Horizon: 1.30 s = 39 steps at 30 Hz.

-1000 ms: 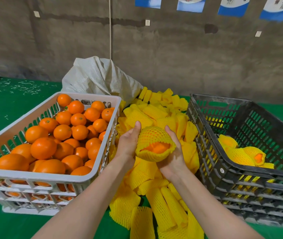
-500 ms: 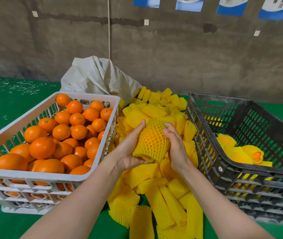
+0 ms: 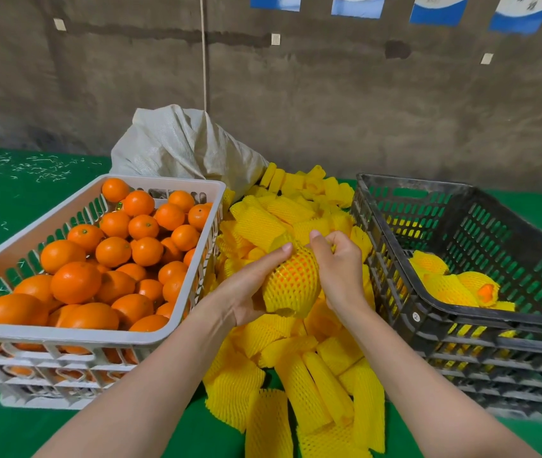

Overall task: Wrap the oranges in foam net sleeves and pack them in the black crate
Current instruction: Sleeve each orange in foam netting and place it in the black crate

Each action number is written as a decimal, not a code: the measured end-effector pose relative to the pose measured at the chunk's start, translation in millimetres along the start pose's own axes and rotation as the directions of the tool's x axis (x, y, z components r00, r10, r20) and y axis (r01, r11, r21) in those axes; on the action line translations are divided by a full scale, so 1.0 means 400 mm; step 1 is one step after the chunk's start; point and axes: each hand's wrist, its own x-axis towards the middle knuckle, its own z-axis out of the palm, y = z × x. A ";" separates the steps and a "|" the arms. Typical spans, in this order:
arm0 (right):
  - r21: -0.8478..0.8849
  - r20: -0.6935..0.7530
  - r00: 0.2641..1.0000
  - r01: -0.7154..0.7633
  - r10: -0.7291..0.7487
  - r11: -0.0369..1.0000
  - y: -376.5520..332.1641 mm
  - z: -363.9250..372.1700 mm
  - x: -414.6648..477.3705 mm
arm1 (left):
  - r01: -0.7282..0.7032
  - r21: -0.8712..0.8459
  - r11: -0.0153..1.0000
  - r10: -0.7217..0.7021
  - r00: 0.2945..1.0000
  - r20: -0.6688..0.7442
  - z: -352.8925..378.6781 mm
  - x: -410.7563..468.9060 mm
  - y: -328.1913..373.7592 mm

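Note:
An orange in a yellow foam net sleeve [image 3: 292,282] is held up between both hands over the sleeve pile. My left hand [image 3: 249,292] cups it from the left and below, thumb lying along its top. My right hand [image 3: 339,269] grips its right side, fingers curled over the far end of the sleeve. The orange's skin shows through the stretched mesh. The black crate [image 3: 481,312] stands to the right and holds a few wrapped oranges [image 3: 451,285]. A white crate [image 3: 81,335] on the left is full of bare oranges [image 3: 110,256].
Loose yellow foam net sleeves [image 3: 302,385] lie heaped between the two crates on the green table [image 3: 15,193]. A white woven sack [image 3: 183,147] slumps behind the pile against a brown wall. A cord hangs down above the sack.
The wrapped orange has turned from its open end facing me to lying lengthwise, fully covered. My right hand moved over its far end; my left hand slid beneath it.

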 end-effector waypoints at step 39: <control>-0.327 -0.067 0.984 0.135 -0.165 0.935 0.009 -0.450 0.238 | -0.370 0.745 0.555 0.613 0.787 -0.066 0.445 0.308 -0.014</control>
